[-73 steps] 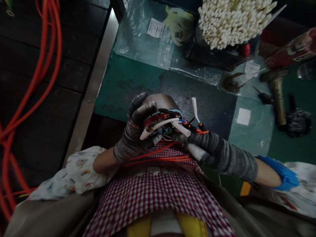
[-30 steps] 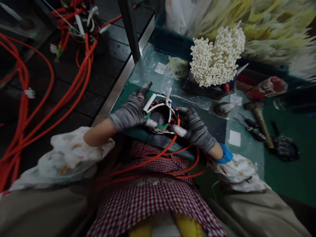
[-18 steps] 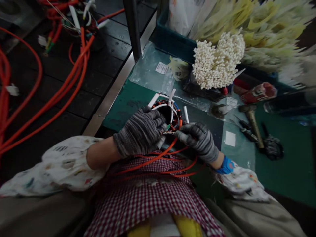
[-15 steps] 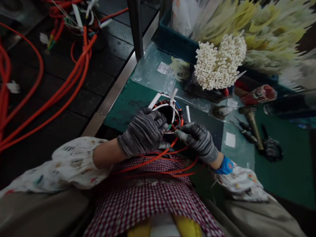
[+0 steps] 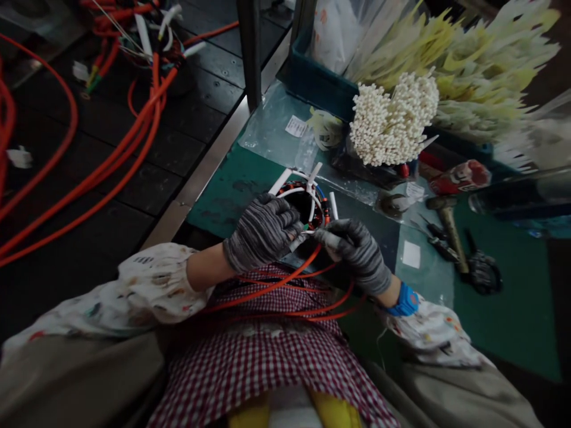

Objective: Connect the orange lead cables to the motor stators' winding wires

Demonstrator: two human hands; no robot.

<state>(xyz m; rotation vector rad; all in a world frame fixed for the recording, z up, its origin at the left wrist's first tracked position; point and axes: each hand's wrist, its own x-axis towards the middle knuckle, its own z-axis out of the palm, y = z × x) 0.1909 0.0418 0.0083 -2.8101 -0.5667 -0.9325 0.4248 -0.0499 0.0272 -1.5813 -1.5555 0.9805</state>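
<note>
A ring-shaped wound stator (image 5: 322, 199), with copper-coloured windings and white sleeves, sits near the table's front edge. My left hand (image 5: 265, 232), in a grey striped glove, lies over its near left side with fingers curled against the rim. My right hand (image 5: 359, 252), gloved alike, is closed in a pinch at the near right rim; what it pinches is hidden. A thin whitish strand (image 5: 307, 232) shows between my fingertips, too small to make out clearly. Orange cables (image 5: 285, 281) run from the near rim across my lap. A white sleeve (image 5: 333, 205) stands up beside my right hand.
Behind the stator are a bundle of white-tipped sticks (image 5: 390, 122) and a teal bin (image 5: 321, 83) with yellowish insulation sheets (image 5: 473, 71). To the right lie a hammer (image 5: 452, 232), pliers (image 5: 439, 241), black scissors (image 5: 484, 270) and a red can (image 5: 461, 177). More orange cables (image 5: 134, 137) hang at left.
My right hand has tilted slightly, and the white sleeve beside it has shifted left. The whitish strand between my fingertips shows more plainly. My left hand stays on the rim.
</note>
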